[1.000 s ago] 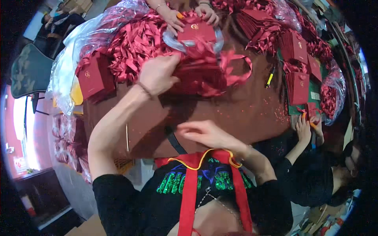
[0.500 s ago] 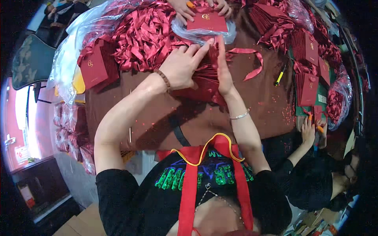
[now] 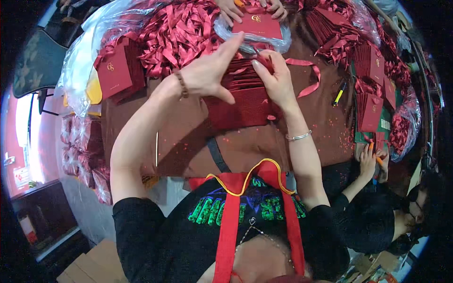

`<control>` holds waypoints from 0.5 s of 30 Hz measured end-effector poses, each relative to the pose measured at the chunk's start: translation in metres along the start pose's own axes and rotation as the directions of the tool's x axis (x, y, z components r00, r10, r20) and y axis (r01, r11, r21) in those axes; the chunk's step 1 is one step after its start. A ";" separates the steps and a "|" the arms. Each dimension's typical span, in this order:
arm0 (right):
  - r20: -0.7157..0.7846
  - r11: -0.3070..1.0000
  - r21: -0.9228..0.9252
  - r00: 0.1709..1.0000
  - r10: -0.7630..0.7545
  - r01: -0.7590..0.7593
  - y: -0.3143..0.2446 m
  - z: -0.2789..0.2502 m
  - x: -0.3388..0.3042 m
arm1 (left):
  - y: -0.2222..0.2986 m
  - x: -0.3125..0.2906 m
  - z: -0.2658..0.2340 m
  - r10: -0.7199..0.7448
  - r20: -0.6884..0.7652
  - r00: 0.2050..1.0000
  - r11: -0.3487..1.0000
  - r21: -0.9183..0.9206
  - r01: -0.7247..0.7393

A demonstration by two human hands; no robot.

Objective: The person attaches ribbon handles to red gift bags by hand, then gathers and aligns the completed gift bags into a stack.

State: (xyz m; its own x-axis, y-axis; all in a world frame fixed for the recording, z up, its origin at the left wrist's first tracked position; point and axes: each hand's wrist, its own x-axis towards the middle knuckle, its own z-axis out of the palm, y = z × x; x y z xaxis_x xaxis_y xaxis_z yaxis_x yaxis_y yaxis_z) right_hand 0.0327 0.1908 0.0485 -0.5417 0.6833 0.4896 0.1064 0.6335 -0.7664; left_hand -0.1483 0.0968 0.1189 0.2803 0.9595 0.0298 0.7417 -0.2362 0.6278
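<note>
In front of me on the brown-covered table lies a stack of dark red paper gift bags, their edges fanned at the far side. My left hand is open over the stack's left side, thumb and fingers spread wide, holding nothing. Bent around the stack's far right corner is my right hand, its thumb over the bag edges; part of its fingers is hidden. Beyond it, a co-worker's hands rest at a red bag with gold print, lying on clear plastic.
Heaped red ribbons spread at the far left, near standing red bags. On the right are a loose ribbon, a yellow cutter and more bags. Another person's hand holds an orange-handled tool.
My left hand has lifted off the bags and moved left, fingers spreading. My right hand has gone from flat against the stack's side to bent around its corner. More of the stack shows.
</note>
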 end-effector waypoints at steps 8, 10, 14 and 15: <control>-0.025 0.997 0.065 0.999 0.031 -0.029 -0.001 0.003 -0.001 | -0.060 -0.054 0.005 -0.074 -0.211 0.975 0.807 -0.586 -0.065; -0.038 0.992 0.110 0.997 0.063 -0.059 0.000 0.005 -0.001 | -0.063 -0.062 0.025 -0.052 -0.225 0.973 0.766 -0.634 -0.106; -0.027 0.981 0.109 0.986 0.163 -0.159 -0.001 0.004 0.001 | -0.040 -0.068 0.051 -0.023 -0.330 0.944 0.732 -0.649 -0.209; -0.030 0.977 0.110 0.982 0.187 -0.182 0.000 0.005 0.002 | -0.034 -0.070 0.059 -0.052 -0.367 0.929 0.668 -0.704 -0.241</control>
State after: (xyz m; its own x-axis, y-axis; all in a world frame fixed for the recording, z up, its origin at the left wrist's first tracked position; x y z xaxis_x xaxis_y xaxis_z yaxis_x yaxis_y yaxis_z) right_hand 0.0272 0.1899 0.0475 -0.4867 0.8002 0.3504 0.1110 0.4545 -0.8838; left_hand -0.1570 0.0290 0.0491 -0.0017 0.9598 0.2807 -0.0013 -0.2807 0.9598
